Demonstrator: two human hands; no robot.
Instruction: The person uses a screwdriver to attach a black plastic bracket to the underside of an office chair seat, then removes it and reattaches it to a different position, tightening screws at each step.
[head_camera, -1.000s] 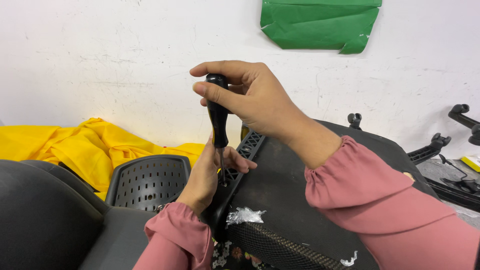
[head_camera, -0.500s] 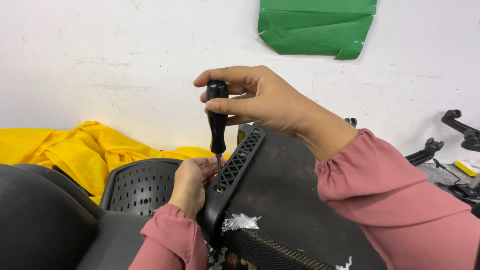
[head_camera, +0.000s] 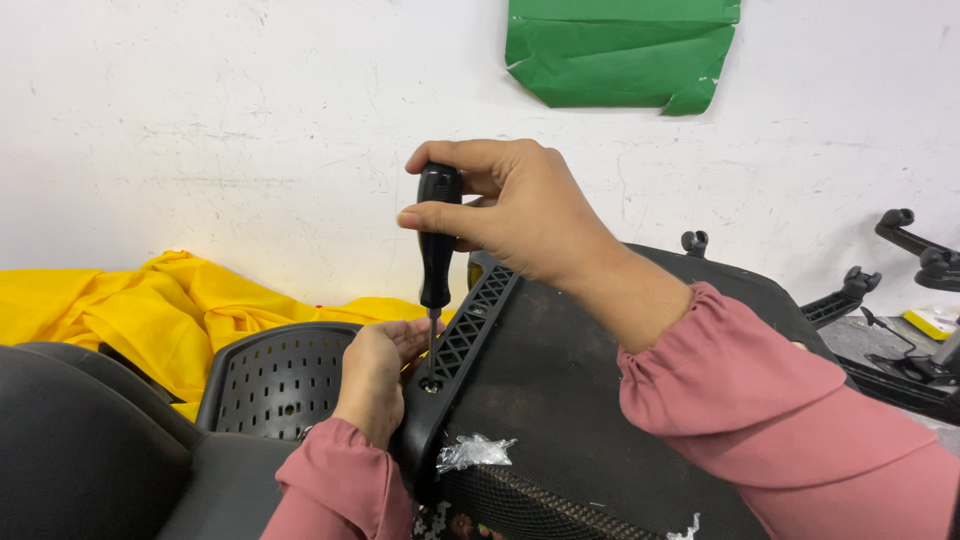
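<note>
A: Where's the screwdriver (head_camera: 437, 235)?

B: Centre frame, upright. Your right hand (head_camera: 520, 215) is wrapped round the top of its black handle, thumb across the front, fingers curled behind. The tip sits in a hole in the black lattice edge of the chair part (head_camera: 560, 400).

A: And your left hand (head_camera: 375, 375)?

B: Lower centre, fingers curled against that edge, touching it just beside the tip. Yellow cloth (head_camera: 150, 300) lies at left, green paper (head_camera: 625, 50) on the wall at the top.

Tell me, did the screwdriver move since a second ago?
Cannot tell. The screwdriver stands upright in the right hand, tip at the black chair frame, as before; the camera itself shifted against the green paper.
</note>
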